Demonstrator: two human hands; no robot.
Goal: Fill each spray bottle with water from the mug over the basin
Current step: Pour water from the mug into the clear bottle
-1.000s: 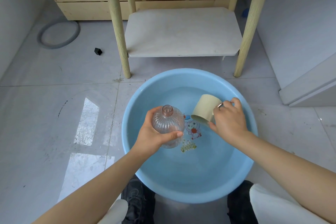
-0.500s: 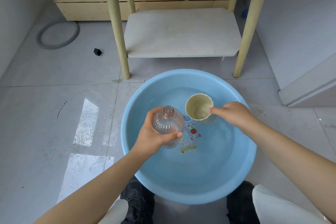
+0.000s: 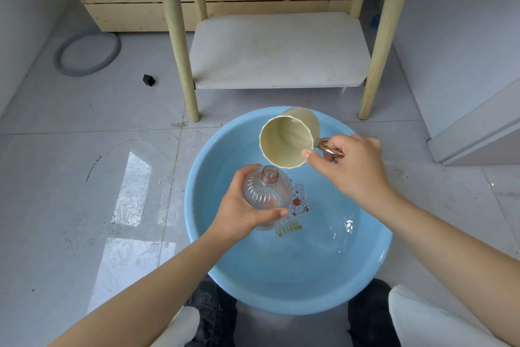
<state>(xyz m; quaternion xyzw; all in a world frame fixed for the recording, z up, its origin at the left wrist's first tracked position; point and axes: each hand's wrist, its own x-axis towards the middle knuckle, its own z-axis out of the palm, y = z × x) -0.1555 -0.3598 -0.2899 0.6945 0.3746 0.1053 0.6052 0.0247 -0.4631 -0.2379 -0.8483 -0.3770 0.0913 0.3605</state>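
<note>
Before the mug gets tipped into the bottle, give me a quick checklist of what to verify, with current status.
1. Bottle neck uncapped: ok, the spray bottle shows an open mouth facing up.
2. Bottle held firmly: ok, the left hand wraps its body.
3. Bottle over the basin: ok, spills would land inside.
4. Mug secured: ok, the right hand holds the mug by its handle, thumb on the rim.
5. Mug lip above the bottle mouth: not ok, it sits up and to the right of the neck.
6. Water in the mug: cannot tell.
</note>
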